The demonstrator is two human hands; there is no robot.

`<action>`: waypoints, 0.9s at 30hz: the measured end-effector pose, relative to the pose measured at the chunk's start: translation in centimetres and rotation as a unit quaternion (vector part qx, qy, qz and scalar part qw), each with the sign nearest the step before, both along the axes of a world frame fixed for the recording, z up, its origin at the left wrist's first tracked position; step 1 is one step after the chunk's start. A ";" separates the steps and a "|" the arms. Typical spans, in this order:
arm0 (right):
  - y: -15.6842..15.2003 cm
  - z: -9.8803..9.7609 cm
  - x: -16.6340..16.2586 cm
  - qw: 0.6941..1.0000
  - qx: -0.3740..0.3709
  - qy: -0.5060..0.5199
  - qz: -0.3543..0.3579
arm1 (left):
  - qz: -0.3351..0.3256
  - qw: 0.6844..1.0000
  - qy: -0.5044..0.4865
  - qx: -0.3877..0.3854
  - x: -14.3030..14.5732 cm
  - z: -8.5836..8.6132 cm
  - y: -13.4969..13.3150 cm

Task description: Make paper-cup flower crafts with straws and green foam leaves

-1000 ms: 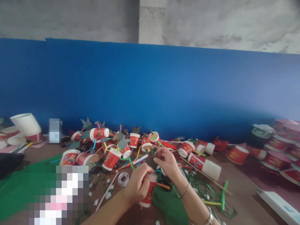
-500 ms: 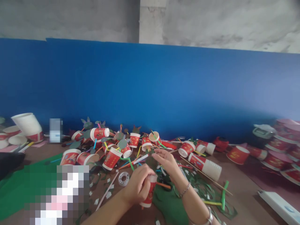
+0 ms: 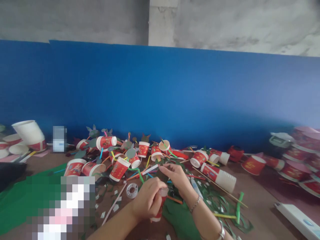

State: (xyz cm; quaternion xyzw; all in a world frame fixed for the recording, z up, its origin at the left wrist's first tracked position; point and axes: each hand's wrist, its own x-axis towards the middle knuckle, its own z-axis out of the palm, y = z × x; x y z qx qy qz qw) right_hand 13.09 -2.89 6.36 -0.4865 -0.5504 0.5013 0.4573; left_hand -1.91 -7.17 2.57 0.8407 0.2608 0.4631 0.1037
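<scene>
A red paper cup (image 3: 158,216) with a white rim stands in front of me, and the fingers of my left hand (image 3: 149,199) are wrapped around its upper part. My right hand (image 3: 175,176), wearing bracelets at the wrist, is just above the cup. Its thumb and fingertips pinch a dark green paper piece (image 3: 162,173), mostly hidden between the two hands. A sheet of green paper (image 3: 181,218) lies under my right forearm. Beside my left hand is a roll of clear tape (image 3: 132,191).
Several red paper cups (image 3: 119,169) with straws and paper cut-outs lie along the back. A cup stack (image 3: 226,180) lies at the right, near green paper scraps (image 3: 221,200). A white box (image 3: 298,218) is at far right. Behind stands a blue partition (image 3: 160,96).
My right hand has come down and left, its fingers closing on the dark green paper piece. My left hand keeps hold of the cup and has barely moved.
</scene>
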 end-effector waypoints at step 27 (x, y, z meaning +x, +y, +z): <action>-2.9 -4.7 2.7 0.865 0.264 -0.426 -0.002 | 0.248 0.968 -0.016 -0.014 -2.8 -1.1 1.7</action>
